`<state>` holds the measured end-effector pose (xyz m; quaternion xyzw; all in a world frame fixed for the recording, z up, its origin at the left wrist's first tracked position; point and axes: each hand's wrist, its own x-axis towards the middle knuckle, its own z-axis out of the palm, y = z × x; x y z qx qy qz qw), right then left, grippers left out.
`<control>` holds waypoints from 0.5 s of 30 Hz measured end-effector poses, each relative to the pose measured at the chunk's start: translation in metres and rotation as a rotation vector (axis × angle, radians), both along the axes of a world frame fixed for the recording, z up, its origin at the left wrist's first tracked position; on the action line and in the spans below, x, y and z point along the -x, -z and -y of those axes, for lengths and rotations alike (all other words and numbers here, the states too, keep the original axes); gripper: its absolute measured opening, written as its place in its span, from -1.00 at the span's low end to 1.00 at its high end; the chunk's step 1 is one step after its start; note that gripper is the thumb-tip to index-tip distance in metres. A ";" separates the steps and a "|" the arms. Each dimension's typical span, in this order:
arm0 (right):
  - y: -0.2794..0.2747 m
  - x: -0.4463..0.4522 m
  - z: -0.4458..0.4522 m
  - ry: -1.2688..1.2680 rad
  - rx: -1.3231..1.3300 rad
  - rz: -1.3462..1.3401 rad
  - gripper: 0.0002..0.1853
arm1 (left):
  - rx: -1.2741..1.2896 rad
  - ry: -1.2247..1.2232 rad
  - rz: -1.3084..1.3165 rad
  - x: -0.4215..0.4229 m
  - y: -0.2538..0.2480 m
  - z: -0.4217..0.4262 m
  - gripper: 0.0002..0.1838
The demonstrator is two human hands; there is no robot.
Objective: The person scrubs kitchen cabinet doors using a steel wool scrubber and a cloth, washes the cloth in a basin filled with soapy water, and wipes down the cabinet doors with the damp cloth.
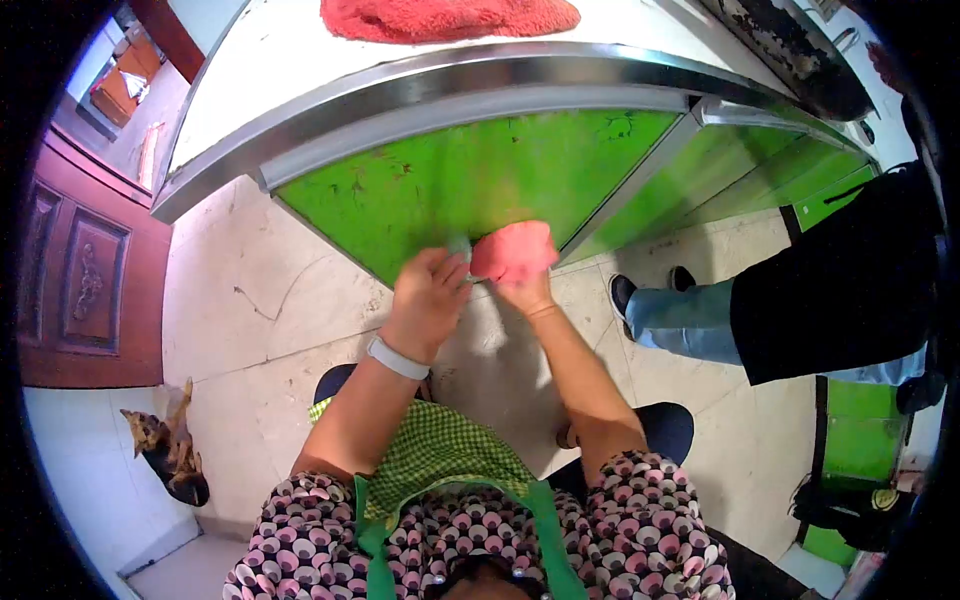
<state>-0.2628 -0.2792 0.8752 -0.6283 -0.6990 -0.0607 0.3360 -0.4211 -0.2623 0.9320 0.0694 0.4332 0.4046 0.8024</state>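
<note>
A pink-red cloth (520,250) is in my right hand (525,288), held near the lower edge of a glossy green cabinet panel (400,190). Just left of the cloth, my left hand (432,290) is raised by the same panel with its fingers bent; a small pale thing shows at its fingertips, too blurred to name. A white band circles my left wrist. Above the panel runs a metal counter edge (480,75), and a folded red towel (450,18) lies on the white countertop.
Another person (810,300) in dark clothing and jeans stands at the right. A brown carved door (90,265) is at the left, with a dog (170,440) below it on the tiled floor (270,310). More green cabinets (860,430) line the right side.
</note>
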 end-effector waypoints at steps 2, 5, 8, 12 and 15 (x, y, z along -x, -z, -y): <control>-0.041 -0.004 -0.002 -0.029 -0.177 0.024 -0.72 | -0.010 0.010 0.020 0.001 0.002 0.003 -0.71; -0.120 -0.017 -0.023 -0.088 -0.604 -0.107 -0.75 | -0.017 0.010 0.046 0.002 0.007 0.010 -0.68; -0.167 -0.014 -0.043 0.048 -0.773 -0.210 -0.73 | 0.005 0.002 0.087 0.011 0.004 0.013 -0.67; -0.090 0.007 -0.048 0.125 -0.649 -0.237 -0.73 | -0.074 -0.105 0.020 0.020 -0.007 0.013 -0.65; 0.045 0.038 -0.063 -0.132 -0.266 -0.844 -0.81 | -0.094 -0.224 0.004 0.027 -0.020 0.010 -0.64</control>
